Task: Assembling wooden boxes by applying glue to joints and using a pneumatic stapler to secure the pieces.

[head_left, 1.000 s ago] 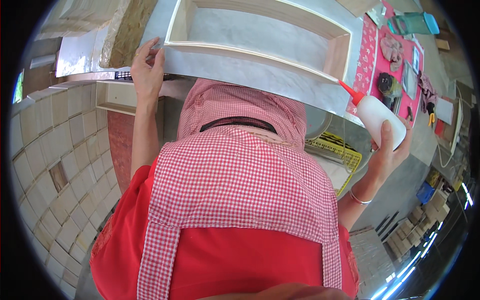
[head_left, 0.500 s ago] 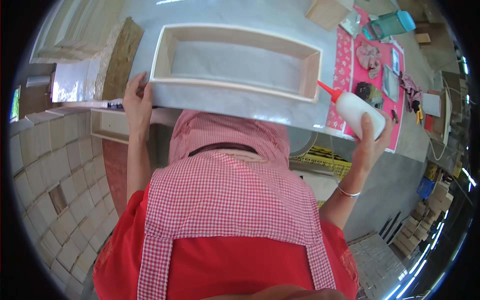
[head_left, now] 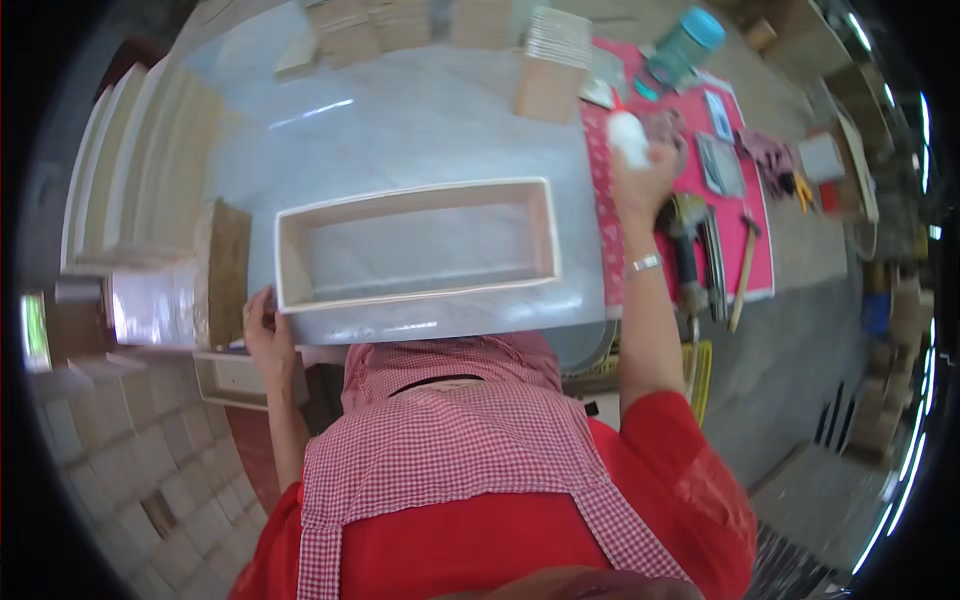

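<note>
A rectangular wooden frame [head_left: 420,298] with no visible bottom lies on the grey tabletop [head_left: 400,120] in front of me. My left hand [head_left: 266,335] rests at the frame's near left corner, fingers bent loosely and apart, beside the table edge. Out to the right, my right hand [head_left: 645,180] is wrapped round a white squeeze bottle [head_left: 627,138] with a red nozzle, which points up and away over the pink cloth [head_left: 755,265]. The bottle's lower part is hidden by the hand.
Wooden panels [head_left: 130,180] stand stacked at the left, and wood pieces [head_left: 555,60] along the far side. On the right lie a nail gun [head_left: 688,250], a hammer [head_left: 745,270], a teal water bottle [head_left: 685,45] and a crumpled cloth [head_left: 768,150].
My right hand has carried the squeeze bottle away from the frame's right end, farther out onto the pink cloth. The nozzle now points away. The view has shifted; my left hand stays by the corner.
</note>
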Demonstrator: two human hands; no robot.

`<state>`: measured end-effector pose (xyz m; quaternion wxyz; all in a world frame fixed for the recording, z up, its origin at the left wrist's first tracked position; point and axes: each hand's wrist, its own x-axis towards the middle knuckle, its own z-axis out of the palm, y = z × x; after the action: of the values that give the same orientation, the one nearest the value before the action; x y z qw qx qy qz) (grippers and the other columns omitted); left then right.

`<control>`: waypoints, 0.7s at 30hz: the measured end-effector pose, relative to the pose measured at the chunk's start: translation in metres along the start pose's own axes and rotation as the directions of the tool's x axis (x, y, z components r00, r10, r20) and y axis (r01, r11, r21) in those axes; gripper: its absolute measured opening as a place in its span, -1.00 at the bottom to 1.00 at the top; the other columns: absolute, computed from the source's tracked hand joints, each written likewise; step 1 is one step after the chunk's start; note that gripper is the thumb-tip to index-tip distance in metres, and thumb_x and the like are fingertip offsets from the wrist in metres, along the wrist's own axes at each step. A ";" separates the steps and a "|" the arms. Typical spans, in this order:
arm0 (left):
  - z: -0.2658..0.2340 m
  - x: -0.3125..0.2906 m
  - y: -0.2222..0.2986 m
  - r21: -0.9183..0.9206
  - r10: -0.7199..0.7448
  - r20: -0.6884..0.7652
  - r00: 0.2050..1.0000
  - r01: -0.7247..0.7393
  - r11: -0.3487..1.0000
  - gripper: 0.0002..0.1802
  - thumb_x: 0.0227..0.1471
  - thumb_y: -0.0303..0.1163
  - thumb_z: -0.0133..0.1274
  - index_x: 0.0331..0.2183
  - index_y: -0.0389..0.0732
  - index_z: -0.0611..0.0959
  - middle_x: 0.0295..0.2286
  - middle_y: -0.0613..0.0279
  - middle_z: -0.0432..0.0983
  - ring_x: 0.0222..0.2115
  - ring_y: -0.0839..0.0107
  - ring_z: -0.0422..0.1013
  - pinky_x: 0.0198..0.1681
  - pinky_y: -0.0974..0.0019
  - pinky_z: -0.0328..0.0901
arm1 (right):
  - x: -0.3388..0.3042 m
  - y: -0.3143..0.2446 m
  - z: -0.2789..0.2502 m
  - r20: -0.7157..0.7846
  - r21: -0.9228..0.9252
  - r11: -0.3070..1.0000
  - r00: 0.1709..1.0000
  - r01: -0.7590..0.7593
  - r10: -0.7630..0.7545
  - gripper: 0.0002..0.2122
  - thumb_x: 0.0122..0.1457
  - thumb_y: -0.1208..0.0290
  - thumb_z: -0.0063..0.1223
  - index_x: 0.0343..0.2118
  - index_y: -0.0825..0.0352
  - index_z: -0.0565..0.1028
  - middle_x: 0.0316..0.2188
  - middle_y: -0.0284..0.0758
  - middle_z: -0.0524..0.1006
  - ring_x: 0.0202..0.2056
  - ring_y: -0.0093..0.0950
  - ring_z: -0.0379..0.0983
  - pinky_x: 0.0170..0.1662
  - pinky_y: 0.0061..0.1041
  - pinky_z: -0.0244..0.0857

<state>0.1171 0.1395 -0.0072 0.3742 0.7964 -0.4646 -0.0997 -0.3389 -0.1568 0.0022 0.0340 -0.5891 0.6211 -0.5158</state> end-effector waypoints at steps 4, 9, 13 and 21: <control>0.005 0.004 -0.060 -0.047 -0.015 -0.018 1.000 0.014 0.999 -0.67 0.10 -0.46 0.07 -0.08 -0.35 0.55 -0.10 0.15 0.38 -0.22 0.43 0.38 -0.14 0.38 0.32 | 0.005 0.010 0.014 0.069 -0.197 0.959 0.979 0.204 -0.194 -0.65 -0.08 0.33 0.26 -0.28 0.42 0.43 -0.32 -0.08 0.46 -0.22 -0.14 0.39 -0.14 -0.27 0.27; -0.005 0.017 -0.036 -0.012 -0.168 0.000 0.986 0.168 0.986 -0.76 0.16 -0.33 0.05 -0.25 -0.34 0.55 -0.40 0.29 0.45 -0.40 0.52 0.33 -0.31 0.42 0.28 | -0.027 -0.011 -0.121 -0.085 -0.061 0.998 0.996 -0.035 0.030 -0.82 0.15 0.36 0.09 -0.40 0.41 0.49 -0.53 -0.22 0.55 -0.46 -0.42 0.52 -0.37 -0.46 0.35; -0.007 0.028 -0.048 -0.067 -0.165 -0.080 0.983 0.160 0.985 -0.69 0.21 -0.22 -0.01 -0.30 -0.33 0.54 -0.51 0.33 0.41 -0.45 0.54 0.28 -0.39 0.44 0.22 | -0.095 0.014 -0.253 -0.374 -0.212 0.863 0.854 -0.459 0.362 -0.67 0.28 0.27 -0.15 -0.53 0.42 0.44 -0.65 -0.18 0.44 -0.63 -0.35 0.38 -0.47 -0.32 0.24; -0.001 0.021 -0.021 -0.218 -0.267 -0.043 0.963 0.252 0.943 -0.50 0.26 -0.09 -0.13 -0.49 -0.34 0.54 -0.56 0.29 0.37 -0.49 0.50 0.24 -0.38 0.39 0.21 | -0.316 0.108 -0.288 -0.379 -0.685 0.024 0.384 -0.728 0.842 -0.26 0.00 -0.31 0.01 -0.28 0.52 0.55 -0.25 0.19 0.52 -0.11 0.02 0.47 0.03 -0.15 0.29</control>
<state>0.1431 0.1288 -0.0169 0.4565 0.8096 -0.3286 -0.1681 -0.5057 0.2346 -0.1162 0.0966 -0.1264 0.9863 -0.0429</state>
